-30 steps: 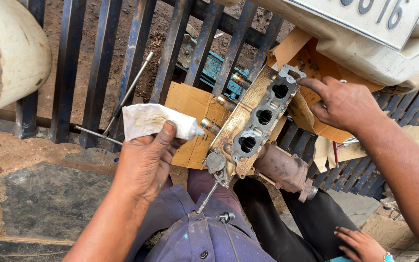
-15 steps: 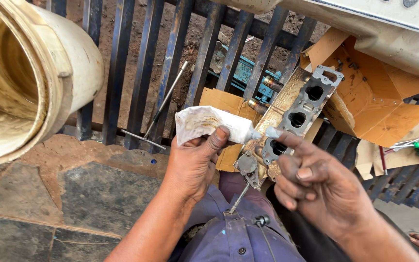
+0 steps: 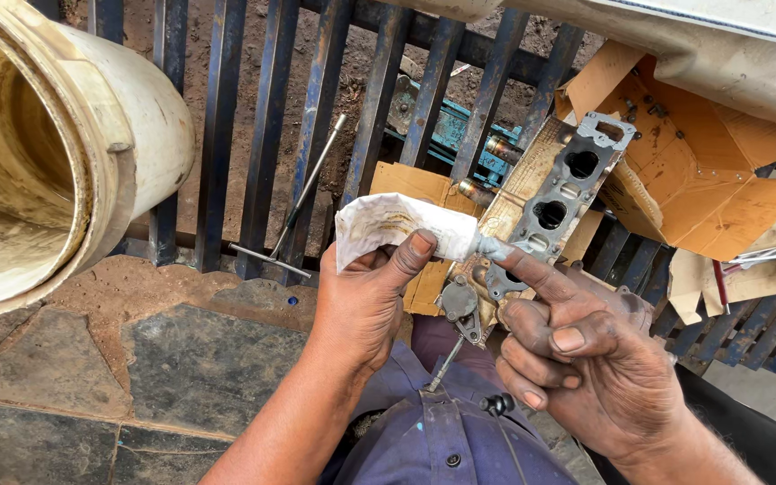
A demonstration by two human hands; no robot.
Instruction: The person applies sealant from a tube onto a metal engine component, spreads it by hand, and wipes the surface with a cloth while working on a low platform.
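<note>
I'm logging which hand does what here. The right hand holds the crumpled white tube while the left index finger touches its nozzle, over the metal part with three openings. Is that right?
Not quite: the hands are swapped. In the head view, the left hand holds the crumpled white tube, and the right hand puts its index finger to the nozzle, over the metal part with three openings.

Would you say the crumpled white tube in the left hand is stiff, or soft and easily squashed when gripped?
Probably soft: the white tube is creased and flattened along its back end, so it likely dents under the left hand. It looks light, since thumb and fingers alone carry it. Its nozzle meets the right hand index fingertip, so a firm squeeze may push paste out.
</note>
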